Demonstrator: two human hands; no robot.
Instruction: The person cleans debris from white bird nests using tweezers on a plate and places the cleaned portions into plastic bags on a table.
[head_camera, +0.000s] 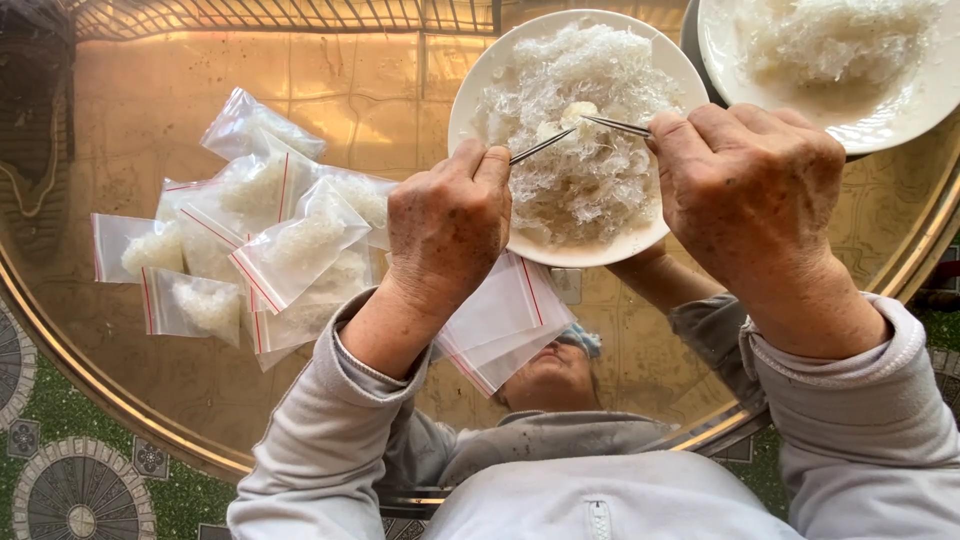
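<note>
A round glass bench (150, 120) with a gold rim reflects tiled ground, and patterned green flooring shows beyond its edge at 7 o'clock. At 9 o'clock lies a heap of small clear bags (250, 250) filled with white strands, a few empty bags (500, 320) sit at 6 o'clock, and a second plate (900, 110) of strands stands at 1 o'clock. Both hands hover over the white plate (480, 90) at 12 o'clock, knuckles up: the left hand (448, 225) pinches thin tweezers (540, 147), the right hand (750, 190) pinches another pair (615, 125), tips meeting in the white strands (580, 160).
</note>
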